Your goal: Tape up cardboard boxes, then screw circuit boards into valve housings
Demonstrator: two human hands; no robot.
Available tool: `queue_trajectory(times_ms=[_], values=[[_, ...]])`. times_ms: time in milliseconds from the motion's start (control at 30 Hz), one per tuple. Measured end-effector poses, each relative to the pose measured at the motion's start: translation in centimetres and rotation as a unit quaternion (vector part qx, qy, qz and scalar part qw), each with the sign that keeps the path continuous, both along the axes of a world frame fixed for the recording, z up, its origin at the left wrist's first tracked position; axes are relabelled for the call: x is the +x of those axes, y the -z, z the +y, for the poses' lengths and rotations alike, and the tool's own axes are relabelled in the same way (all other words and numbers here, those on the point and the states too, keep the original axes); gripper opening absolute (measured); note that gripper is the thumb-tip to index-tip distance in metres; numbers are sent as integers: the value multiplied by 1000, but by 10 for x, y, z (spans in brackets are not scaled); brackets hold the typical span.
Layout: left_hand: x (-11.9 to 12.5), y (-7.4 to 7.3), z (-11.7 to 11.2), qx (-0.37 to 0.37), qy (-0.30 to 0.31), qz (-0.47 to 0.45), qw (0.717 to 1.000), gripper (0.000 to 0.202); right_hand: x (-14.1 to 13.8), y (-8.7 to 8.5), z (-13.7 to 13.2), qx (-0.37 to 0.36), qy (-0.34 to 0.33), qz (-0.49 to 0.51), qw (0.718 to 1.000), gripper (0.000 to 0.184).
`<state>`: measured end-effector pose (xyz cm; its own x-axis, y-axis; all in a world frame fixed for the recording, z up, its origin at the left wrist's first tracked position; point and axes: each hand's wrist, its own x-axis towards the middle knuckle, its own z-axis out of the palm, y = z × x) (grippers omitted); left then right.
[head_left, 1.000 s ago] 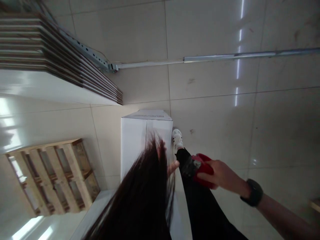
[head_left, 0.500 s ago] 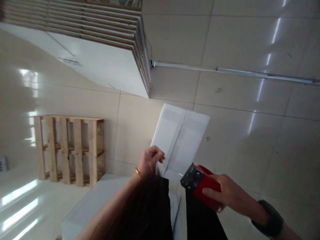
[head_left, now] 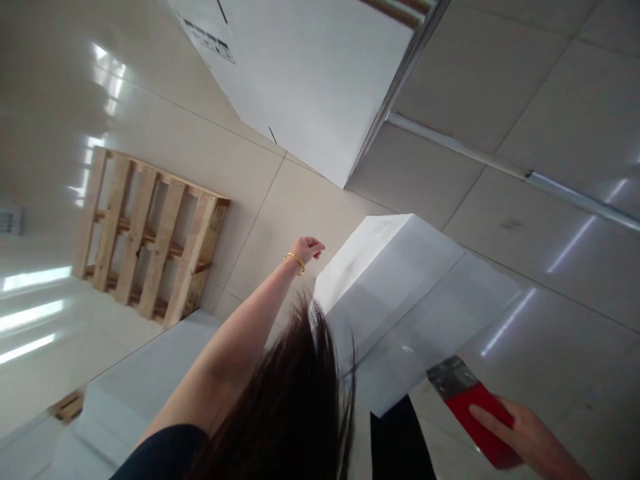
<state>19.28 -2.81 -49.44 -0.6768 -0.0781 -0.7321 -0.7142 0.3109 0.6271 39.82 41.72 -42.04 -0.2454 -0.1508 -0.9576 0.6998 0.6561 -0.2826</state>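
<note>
My right hand [head_left: 530, 433] is closed around a red tape dispenser [head_left: 483, 420] with a dark metal head, off the near right side of a white carton [head_left: 415, 300]. A seam runs along the carton's top face, with bands of clear tape over it. My left hand [head_left: 307, 249], with a gold bracelet at the wrist, is beside the carton's far left side. Its fingers are curled together, and whatever is in them, if anything, is hidden. Dark hair hangs over the carton's near left part.
A wooden pallet [head_left: 150, 237] is on the tiled floor at left. White cartons [head_left: 165, 373] stand at lower left. Flat white cardboard sheets [head_left: 310, 73] are stacked at the top. A metal strip [head_left: 580, 193] crosses the floor at upper right.
My view has turned and the carton looks larger and tilted, with its left side now showing. The left hand has moved farther out; the right hand and tape dispenser have shifted right and down.
</note>
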Motion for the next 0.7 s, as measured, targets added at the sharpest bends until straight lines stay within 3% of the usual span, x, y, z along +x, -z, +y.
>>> queue_trajectory(times_ms=[133, 300, 433, 567, 633, 700], values=[[21, 25, 11, 83, 13, -39, 996, 27, -9, 14, -6, -17, 84, -62, 994, 39], [56, 42, 35, 150, 23, -53, 987, 53, -11, 14, -15, 23, 97, -32, 995, 41], [70, 62, 48, 112, 8, -54, 992, 58, -19, 9, -22, 27, 88, -18, 996, 42], [67, 80, 53, 4, -9, -109, 994, 90, -23, 8, -23, 14, 87, -13, 996, 38], [62, 79, 52, -60, -16, -127, 990, 99, -22, 11, -20, 3, 92, -27, 995, 39], [60, 68, 48, -82, -6, -120, 989, 89, -20, 14, -16, -9, 85, -46, 995, 42]])
